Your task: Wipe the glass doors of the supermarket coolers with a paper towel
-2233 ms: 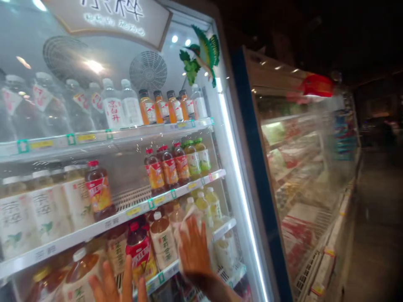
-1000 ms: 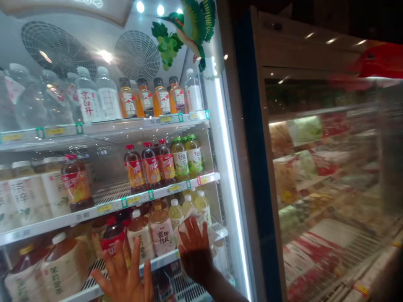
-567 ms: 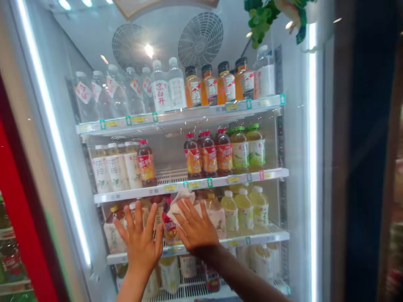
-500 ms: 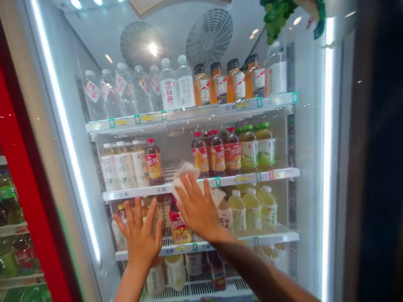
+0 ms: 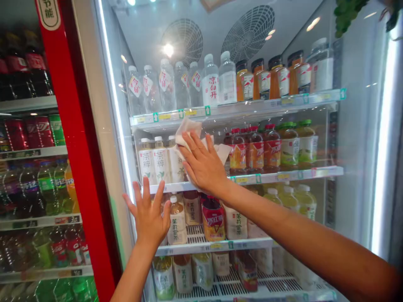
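Observation:
My right hand [image 5: 204,165] lies flat over a thin white wipe [image 5: 189,127], held against the glass door of a drinks fridge. The wipe sticks out crumpled above the fingertips and to the right of the hand. Lower and to the left, my left hand [image 5: 148,218] has its fingers spread, palm towards the glass and apparently resting on it; nothing is in it. Behind the glass, white-labelled tea bottles [image 5: 145,161] stand on the middle shelf beside the right hand. A jasmine tea bottle [image 5: 177,222] shows just right of the left hand.
Clear water bottles [image 5: 210,82] and amber bottles [image 5: 244,82] line the top shelf. Red-capped bottles [image 5: 238,151] stand at the middle right. A red frame [image 5: 83,167] separates a second drinks cooler on the left. Green hanging grapes [image 5: 346,14] are at upper right.
My right hand has slid the wipe up and left relative to the shelves. The view has shifted, showing more of the left cooler. My left hand stays spread near the left side of the glass.

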Demonstrator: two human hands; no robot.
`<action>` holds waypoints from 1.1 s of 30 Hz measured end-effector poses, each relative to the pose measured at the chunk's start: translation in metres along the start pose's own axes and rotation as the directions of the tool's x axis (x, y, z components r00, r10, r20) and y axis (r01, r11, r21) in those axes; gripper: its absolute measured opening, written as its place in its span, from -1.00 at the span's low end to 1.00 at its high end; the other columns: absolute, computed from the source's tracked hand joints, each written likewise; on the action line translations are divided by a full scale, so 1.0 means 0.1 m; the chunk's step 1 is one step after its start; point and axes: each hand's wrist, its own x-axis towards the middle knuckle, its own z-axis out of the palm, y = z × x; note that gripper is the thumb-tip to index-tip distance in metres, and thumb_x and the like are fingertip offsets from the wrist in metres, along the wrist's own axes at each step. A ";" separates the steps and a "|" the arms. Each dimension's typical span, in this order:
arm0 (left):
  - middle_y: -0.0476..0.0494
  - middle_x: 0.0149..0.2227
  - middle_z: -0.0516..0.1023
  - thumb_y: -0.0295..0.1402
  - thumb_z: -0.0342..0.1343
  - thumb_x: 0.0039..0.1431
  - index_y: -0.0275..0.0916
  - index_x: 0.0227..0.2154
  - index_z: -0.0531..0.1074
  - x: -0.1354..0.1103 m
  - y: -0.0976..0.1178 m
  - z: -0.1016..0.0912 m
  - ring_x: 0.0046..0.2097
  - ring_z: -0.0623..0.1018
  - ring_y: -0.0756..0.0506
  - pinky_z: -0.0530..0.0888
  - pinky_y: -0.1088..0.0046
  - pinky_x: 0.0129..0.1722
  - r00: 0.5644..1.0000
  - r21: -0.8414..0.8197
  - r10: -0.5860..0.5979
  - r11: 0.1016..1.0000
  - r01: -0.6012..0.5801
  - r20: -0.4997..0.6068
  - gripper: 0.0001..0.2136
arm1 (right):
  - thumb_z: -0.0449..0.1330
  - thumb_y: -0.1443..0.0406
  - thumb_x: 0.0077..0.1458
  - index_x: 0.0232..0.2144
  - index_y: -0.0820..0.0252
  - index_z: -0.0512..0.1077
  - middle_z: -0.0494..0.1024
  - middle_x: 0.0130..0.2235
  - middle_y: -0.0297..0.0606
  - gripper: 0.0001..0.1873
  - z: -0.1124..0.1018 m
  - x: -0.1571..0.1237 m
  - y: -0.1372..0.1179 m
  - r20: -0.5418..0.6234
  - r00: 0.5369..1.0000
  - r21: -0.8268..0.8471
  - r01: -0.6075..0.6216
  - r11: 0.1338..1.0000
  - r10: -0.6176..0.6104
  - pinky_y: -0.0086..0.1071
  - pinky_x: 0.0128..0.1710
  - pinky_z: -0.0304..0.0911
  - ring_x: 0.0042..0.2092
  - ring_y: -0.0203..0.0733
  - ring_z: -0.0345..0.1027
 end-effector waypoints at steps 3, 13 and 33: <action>-0.12 0.54 -0.28 -0.35 0.11 0.32 0.07 0.45 -0.09 0.05 -0.07 -0.02 0.52 -0.25 -0.37 -0.28 -0.35 0.41 1.000 -0.034 0.023 0.999 -0.024 -0.012 -0.27 | -0.01 0.23 0.42 0.34 0.20 0.21 0.06 0.48 -0.14 -0.49 0.00 0.01 -0.06 0.046 0.983 -0.029 0.180 0.983 -0.179 0.14 0.50 -0.31 0.53 -0.01 -0.29; -0.09 0.53 -0.19 -0.35 0.05 0.34 0.06 0.45 -0.06 0.72 0.03 0.01 0.53 -0.20 -0.30 -0.31 -0.19 0.45 0.975 -0.071 0.213 0.974 -0.217 -0.059 -0.31 | -0.04 0.19 0.43 0.38 0.11 0.14 0.03 0.49 -0.23 -0.47 -0.33 0.25 0.65 0.082 0.982 -0.211 0.184 0.960 -0.171 0.16 0.49 -0.29 0.53 -0.01 -0.29; -0.11 0.51 -0.03 -0.11 0.01 0.36 0.07 0.44 -0.01 1.78 1.50 0.53 0.52 -0.12 -0.31 -0.29 -0.22 0.44 0.921 -0.158 0.328 0.918 -0.363 -0.212 -0.36 | -0.08 0.14 0.44 0.43 0.09 0.03 -0.01 0.51 -0.22 -0.41 -1.15 0.05 2.51 0.016 0.997 -0.386 0.080 0.919 -0.080 0.25 0.47 -0.40 0.53 -0.02 -0.29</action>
